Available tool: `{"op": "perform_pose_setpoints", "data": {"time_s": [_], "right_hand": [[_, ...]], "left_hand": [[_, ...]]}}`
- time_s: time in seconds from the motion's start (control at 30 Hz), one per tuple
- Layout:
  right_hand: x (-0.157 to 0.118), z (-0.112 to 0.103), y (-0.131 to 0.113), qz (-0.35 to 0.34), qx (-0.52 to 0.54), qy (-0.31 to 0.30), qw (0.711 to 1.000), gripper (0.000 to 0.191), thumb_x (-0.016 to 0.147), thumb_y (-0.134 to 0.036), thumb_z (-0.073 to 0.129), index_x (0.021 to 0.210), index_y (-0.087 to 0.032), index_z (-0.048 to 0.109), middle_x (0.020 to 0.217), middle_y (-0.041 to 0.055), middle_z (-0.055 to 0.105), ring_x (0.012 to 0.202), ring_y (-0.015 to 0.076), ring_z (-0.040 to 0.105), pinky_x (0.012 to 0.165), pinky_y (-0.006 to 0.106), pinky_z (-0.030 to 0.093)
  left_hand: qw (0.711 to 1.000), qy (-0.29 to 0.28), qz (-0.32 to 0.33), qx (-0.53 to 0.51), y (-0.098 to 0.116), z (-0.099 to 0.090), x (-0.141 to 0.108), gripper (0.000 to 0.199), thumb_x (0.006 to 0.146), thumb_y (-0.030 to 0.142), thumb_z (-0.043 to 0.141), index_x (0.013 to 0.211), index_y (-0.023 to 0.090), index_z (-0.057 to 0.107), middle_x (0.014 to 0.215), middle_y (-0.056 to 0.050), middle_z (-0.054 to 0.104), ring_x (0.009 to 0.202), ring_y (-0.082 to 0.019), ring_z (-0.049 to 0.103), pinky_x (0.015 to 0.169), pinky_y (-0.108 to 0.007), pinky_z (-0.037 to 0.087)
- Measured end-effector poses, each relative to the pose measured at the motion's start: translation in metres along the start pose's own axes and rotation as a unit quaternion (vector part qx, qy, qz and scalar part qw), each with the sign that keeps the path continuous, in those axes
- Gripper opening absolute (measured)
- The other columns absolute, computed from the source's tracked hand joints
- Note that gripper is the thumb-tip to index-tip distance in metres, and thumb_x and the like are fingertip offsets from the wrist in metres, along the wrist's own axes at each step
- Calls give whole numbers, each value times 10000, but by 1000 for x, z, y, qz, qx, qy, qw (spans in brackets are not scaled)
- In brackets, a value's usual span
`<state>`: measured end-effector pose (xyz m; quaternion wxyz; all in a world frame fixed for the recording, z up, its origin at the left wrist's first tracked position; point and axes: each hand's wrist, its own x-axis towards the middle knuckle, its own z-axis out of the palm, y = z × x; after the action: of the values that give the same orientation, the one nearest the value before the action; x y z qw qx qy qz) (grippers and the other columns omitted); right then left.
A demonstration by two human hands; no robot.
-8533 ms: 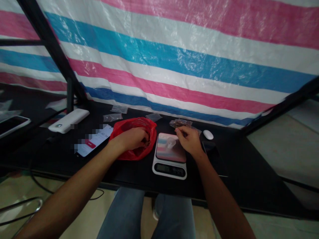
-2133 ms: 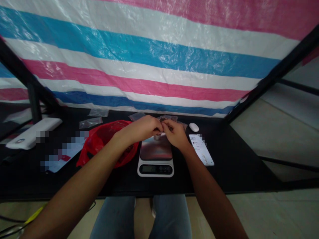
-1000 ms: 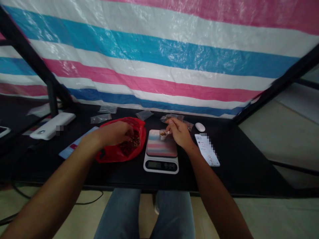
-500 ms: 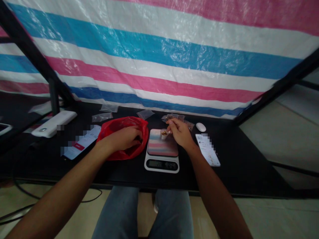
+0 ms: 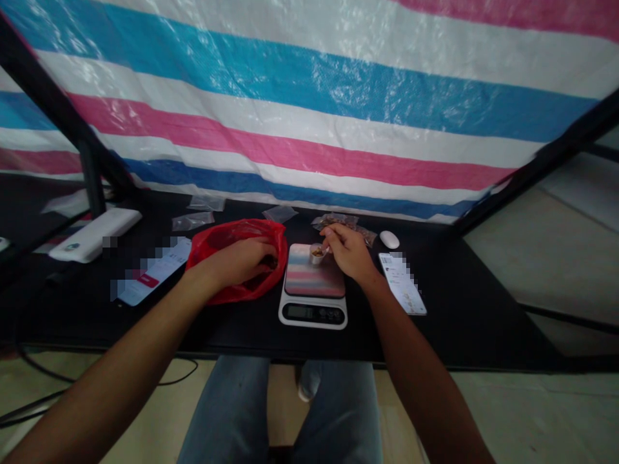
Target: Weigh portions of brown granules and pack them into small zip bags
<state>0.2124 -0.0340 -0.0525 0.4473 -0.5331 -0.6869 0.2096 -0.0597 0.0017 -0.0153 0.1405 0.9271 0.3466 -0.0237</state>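
Note:
My left hand [image 5: 251, 256] reaches into the mouth of a red plastic bag [image 5: 236, 227]. Its fingers curl downward, and the tips, with whatever they grip, are hidden inside the bag. On the platform of a white digital kitchen scale [image 5: 315, 278] sits a small clear cup [image 5: 316, 255] holding brown bits. My right hand [image 5: 344, 248] is over the far right corner of the scale, thumb and forefinger pinched at the cup's right side. Behind that hand lie clear bags of brown pieces [image 5: 338, 220], partly covered by it.
Clear plastic bags [image 5: 193, 221] lie along the back of the black table [image 5: 464, 322]. One phone [image 5: 157, 274] is left of the red bag, another phone [image 5: 402, 283] right of the scale. A white oval object [image 5: 389, 240] and a white power bank [image 5: 99, 235] flank them. Striped sheeting [image 5: 309, 129] hangs behind.
The view has tilted slightly, so the tabletop things appear a little higher. Both hands stay in nearly the same places, the left in the bag and the right at the cup.

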Motion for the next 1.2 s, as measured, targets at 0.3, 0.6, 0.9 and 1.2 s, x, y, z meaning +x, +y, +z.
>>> {"op": "perform_pose_setpoints", "data": {"time_s": [0.3,0.6,0.9,1.2], "right_hand": [[0,1,1,-4,-4,-13,1000,285,1040,-368,482,957,-208,702,754,20,733,681,178,679,679,295,487],[-1,0,1,-8,10,-8,1000,348,1057,-429,464,952,-202,705,764,20,740,680,164,666,681,286,485],[0,0,1,10,20,-10,1000,422,1053,-528,453,960,-203,707,747,22,736,647,162,655,652,284,488],[0,0,2,26,46,3,999,445,1035,-568,472,957,-194,701,723,15,715,586,148,616,590,270,464]], "left_hand": [[1000,-7,-6,-4,-5,1,-2,243,929,159,623,1113,184,779,1144,-98,794,1026,-259,745,910,-320,548],[1000,-4,13,-9,-9,-1,-3,211,922,138,632,1028,204,802,1072,-75,807,971,-235,747,902,-296,537],[999,-23,8,-42,-15,-7,-7,213,893,119,656,1018,193,811,1047,-79,808,931,-223,741,852,-273,537],[997,-48,-15,-65,-4,-10,-6,193,902,103,626,974,178,788,988,-65,810,854,-196,738,773,-245,525]]}}
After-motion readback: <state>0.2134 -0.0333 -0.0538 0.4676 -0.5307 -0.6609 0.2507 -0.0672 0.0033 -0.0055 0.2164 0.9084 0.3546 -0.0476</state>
